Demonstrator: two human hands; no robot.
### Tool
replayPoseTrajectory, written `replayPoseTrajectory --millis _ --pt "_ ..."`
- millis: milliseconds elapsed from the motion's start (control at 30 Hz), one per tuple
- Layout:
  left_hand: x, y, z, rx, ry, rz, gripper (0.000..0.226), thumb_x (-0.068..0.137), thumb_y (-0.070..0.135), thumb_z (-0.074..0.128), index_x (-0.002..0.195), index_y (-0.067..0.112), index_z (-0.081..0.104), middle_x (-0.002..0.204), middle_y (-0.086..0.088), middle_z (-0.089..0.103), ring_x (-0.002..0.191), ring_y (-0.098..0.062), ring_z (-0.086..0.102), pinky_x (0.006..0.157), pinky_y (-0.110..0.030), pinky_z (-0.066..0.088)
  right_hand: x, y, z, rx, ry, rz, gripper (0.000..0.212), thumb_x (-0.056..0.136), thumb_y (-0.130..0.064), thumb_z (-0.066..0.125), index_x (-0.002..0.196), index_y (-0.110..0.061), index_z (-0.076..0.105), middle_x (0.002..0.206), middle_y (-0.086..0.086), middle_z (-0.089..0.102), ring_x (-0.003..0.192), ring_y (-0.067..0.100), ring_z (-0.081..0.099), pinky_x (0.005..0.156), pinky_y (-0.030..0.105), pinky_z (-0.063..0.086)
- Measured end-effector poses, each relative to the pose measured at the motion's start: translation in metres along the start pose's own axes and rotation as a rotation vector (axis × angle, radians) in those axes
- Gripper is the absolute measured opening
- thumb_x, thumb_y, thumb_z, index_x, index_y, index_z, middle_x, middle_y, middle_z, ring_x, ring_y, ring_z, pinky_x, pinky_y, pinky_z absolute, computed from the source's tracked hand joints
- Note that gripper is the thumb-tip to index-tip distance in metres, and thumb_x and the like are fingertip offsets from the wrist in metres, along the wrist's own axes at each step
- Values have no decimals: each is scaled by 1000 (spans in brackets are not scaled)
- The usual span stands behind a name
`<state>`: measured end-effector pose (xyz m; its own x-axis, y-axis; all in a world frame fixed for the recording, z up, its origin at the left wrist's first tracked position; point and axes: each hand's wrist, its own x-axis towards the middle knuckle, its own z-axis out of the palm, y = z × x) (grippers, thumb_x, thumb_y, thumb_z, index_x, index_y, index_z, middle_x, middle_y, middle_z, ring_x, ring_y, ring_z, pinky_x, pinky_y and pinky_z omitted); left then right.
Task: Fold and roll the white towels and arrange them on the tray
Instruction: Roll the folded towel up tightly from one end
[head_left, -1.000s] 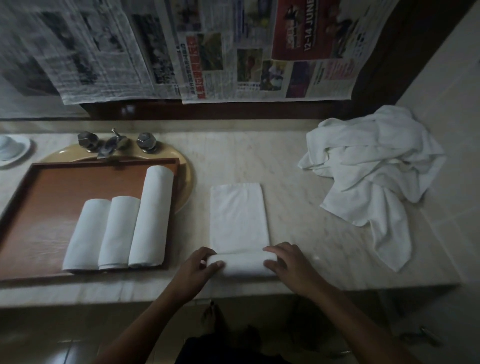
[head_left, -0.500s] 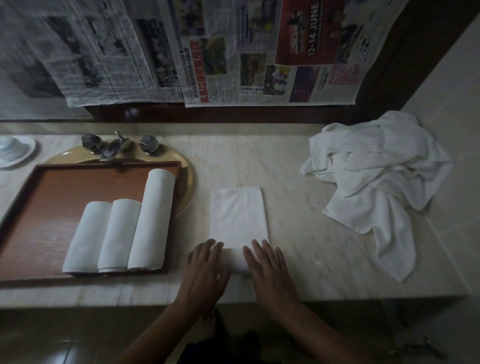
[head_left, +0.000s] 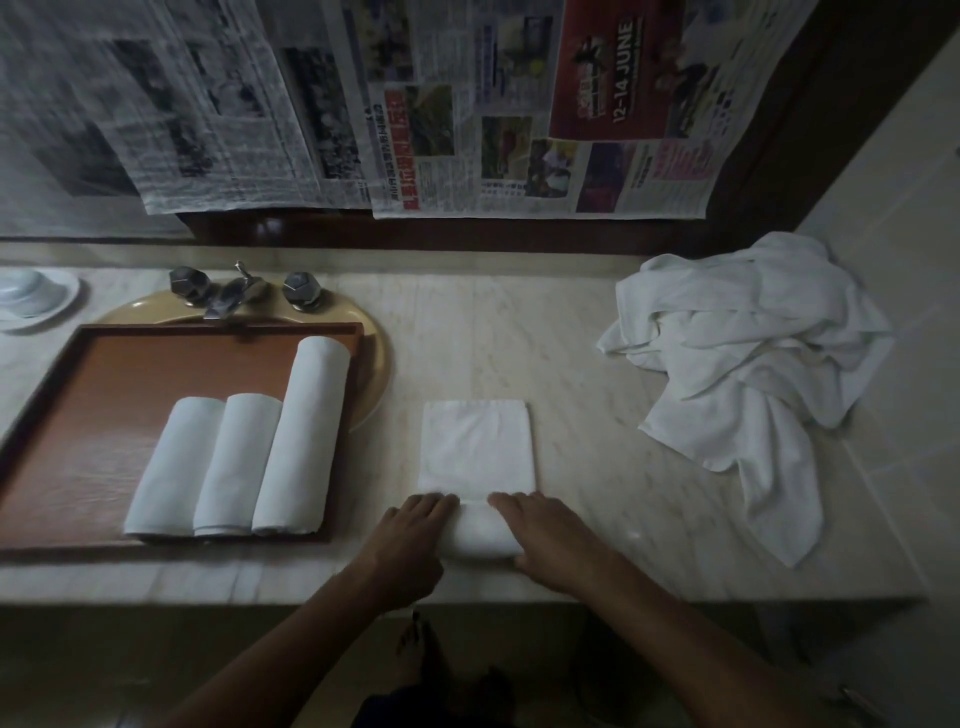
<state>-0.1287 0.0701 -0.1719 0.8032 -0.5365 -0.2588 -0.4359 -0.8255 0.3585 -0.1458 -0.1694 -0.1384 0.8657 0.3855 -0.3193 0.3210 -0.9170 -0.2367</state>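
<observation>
Towel (head_left: 475, 447), white, folded into a narrow strip: lying on the bench (head_left: 519, 338) near its front edge, its near end wound into a roll. Left hand (head_left: 410, 540) and right hand (head_left: 550, 540): both gripping that roll, one at each end, fingers curling over its top. The thumbs appear to be tucking against the near side, though dim light is making this hard to confirm.

Tray (head_left: 104, 395), brown: sitting to the left, partly over the sink (head_left: 374, 353), carrying three rolled towels (head_left: 239, 462) side by side and touching, the rightmost being the longest.

Loose towels (head_left: 748, 364): lying heaped at the bench's right end, well apart.

Tap (head_left: 234, 293) and small dish (head_left: 31, 299): standing at the back left.

Newspapers (head_left: 467, 104): hanging behind.
</observation>
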Motion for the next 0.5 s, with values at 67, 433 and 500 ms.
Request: replayPoseTrajectory --millis 67,433,500 --pt "-18 -2 9 -82 28 45 81 81 33 58 155 23 27 158 0 39 143 -21 39 109 -37 42 -16 1 4 35 -20 11 69 88 -27 75 144 -24 35 136 9 56 118 29 58 98 39 49" --pt "-47 -7 14 -503 84 -17 67 79 66 70 136 37 50 136 21 49 121 1 53 97 -24 50 -35 23 10 490 -62 126 70 80 -55 81 140 -29 55 138 -10 52 121 6 49 90 8 35" --pt "-46 -6 12 -563 83 -59 78 77 81 62 139 36 52 136 22 48 122 4 52 97 -23 50 -34 24 9 520 -56 157 66 85 -57 75 142 -30 56 138 -10 49 123 7 47 97 17 37"
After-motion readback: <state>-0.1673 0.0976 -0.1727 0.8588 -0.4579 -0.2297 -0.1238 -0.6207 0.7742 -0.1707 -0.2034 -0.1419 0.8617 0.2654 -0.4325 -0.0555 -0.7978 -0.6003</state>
